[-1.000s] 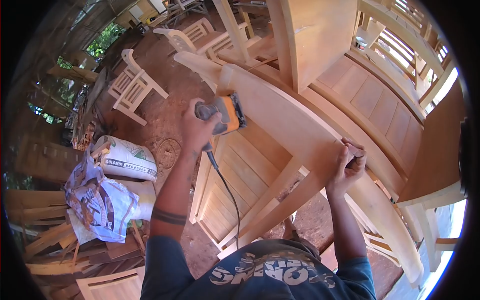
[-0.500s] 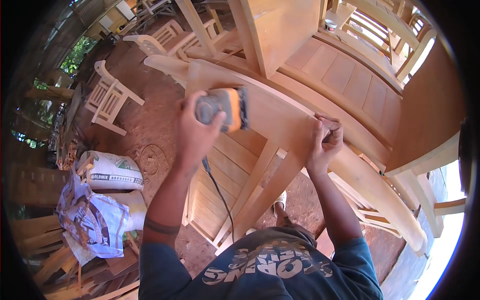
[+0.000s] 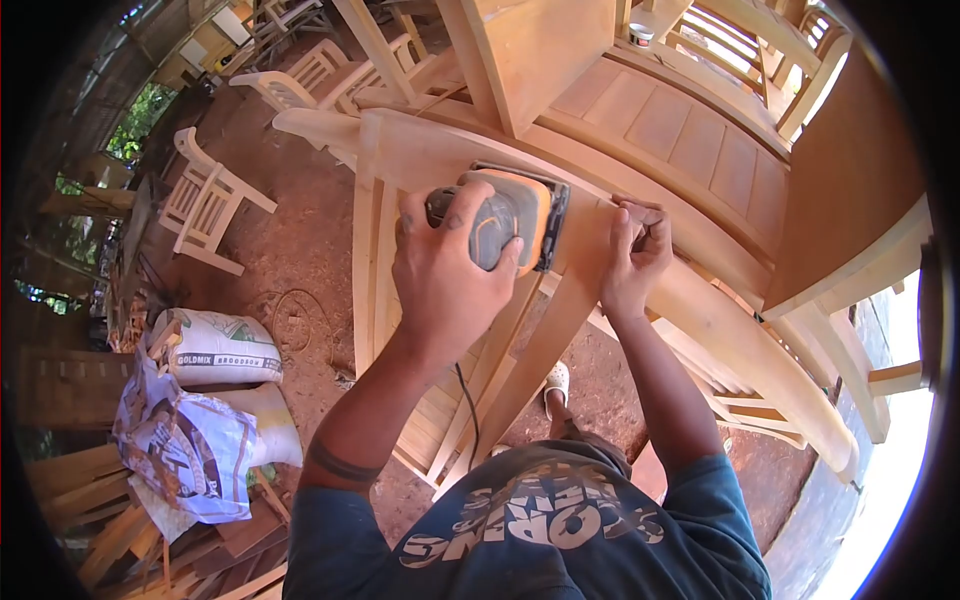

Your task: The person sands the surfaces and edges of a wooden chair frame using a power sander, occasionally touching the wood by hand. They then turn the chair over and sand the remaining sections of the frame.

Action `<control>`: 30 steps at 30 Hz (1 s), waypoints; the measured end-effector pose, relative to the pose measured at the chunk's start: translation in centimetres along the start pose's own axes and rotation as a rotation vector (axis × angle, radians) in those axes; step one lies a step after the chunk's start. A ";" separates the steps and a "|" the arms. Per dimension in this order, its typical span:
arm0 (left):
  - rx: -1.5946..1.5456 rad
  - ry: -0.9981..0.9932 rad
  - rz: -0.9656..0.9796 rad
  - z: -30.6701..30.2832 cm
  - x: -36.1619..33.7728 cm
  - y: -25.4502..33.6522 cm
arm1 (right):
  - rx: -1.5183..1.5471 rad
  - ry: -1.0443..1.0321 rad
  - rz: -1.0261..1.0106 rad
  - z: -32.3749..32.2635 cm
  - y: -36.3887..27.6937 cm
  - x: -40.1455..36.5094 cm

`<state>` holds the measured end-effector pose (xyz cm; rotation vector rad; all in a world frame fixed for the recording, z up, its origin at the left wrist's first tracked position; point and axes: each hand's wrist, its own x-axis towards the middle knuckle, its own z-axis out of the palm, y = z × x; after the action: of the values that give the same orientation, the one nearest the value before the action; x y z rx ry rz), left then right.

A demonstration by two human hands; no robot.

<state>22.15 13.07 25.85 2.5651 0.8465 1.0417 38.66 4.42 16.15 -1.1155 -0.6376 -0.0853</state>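
My left hand (image 3: 455, 265) is wrapped round the top of an orange and grey electric sander (image 3: 530, 225). The sander's flat pad rests on the broad, pale wooden panel (image 3: 415, 145) of a piece of furniture. A black cord (image 3: 468, 400) hangs below my left wrist. To the right, my right hand (image 3: 637, 262) is at the panel's far edge, its fingers curled and the thumb pressed towards them. Whatever lies between those fingers, if anything, is too small to make out.
A slatted wooden chair (image 3: 208, 205) stands at left on the dirt floor. Below it are a stuffed white sack (image 3: 220, 345), a printed plastic bag (image 3: 185, 450) and wood offcuts (image 3: 235, 535). A panelled wooden bench (image 3: 665, 130) stands beyond the panel, with a small tub (image 3: 641, 36) nearby.
My left hand has slid the sander to the right along the panel, closer to my right hand. My right hand keeps its curled pose by the edge. The view has shifted slightly.
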 end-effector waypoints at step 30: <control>-0.014 -0.019 0.071 -0.1 -0.6 -2.8 | -0.074 -0.013 0.016 -0.2 -0.4 0.0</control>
<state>20.58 14.97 24.37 2.6064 0.7452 1.0377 38.63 4.06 16.36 -1.1932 -0.6409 -0.0884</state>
